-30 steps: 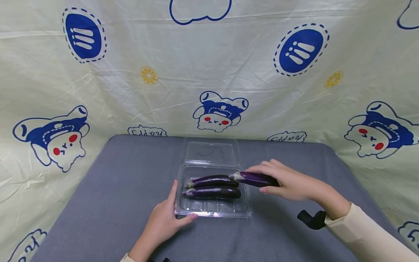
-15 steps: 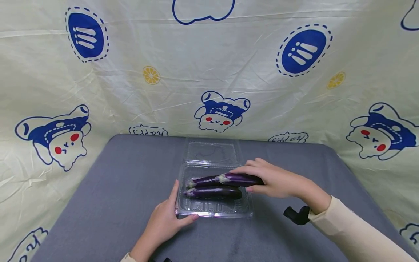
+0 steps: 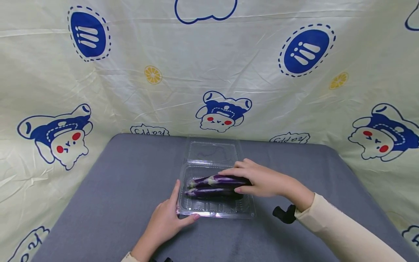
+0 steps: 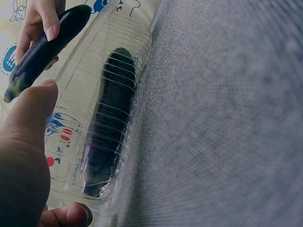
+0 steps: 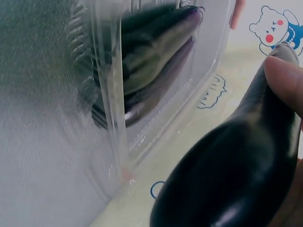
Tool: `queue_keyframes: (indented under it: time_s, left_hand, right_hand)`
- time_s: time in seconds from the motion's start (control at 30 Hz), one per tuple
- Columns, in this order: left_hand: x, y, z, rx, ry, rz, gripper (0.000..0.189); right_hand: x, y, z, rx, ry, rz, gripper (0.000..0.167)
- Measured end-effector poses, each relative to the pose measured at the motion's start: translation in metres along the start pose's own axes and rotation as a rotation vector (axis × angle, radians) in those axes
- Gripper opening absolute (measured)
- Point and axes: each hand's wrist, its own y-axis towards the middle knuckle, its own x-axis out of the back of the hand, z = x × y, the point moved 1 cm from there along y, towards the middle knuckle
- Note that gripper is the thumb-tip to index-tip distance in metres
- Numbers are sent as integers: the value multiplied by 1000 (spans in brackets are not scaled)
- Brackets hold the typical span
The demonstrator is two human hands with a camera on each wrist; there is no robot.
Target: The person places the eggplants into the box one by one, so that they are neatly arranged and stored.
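My right hand (image 3: 265, 180) holds a dark purple eggplant (image 3: 227, 180) above a clear plastic clamshell box (image 3: 217, 214), its pale stem end pointing left. Thumb and fingers lie on either side of this eggplant, as the right wrist view also shows. Two more eggplants lie side by side in the box: the front one (image 3: 209, 193) shows most of its length, while the rear one (image 3: 199, 181) is partly hidden under the held one. At the box's front left corner, my left hand (image 3: 165, 218) grips the rim, thumb along the front and fingers on the left side.
The box's clear lid (image 3: 212, 151) lies folded back toward the rear edge of the grey cloth-covered table (image 3: 137, 174). Behind the table hangs a pale printed curtain (image 3: 183, 54). A black wrist mount (image 3: 284, 214) juts out below the right sleeve.
My right hand has carried its eggplant leftward, from the box's right side to over the rear eggplant. The left hand stays on the box's corner.
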Motion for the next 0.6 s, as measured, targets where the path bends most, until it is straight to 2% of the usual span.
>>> queue_keyframes:
  time_s: [0.2, 0.5, 0.6]
  left_hand:
    - [-1, 0, 0, -9, 9, -6, 125]
    - [0, 0, -1, 18, -6, 17, 127]
    - [0, 0, -1, 4, -7, 10, 126]
  right_hand:
    - [-10, 9, 1, 13, 4, 33, 57]
    - [-20, 19, 8, 32, -19, 50, 58]
    - [-23, 22, 10, 31, -39, 68, 59]
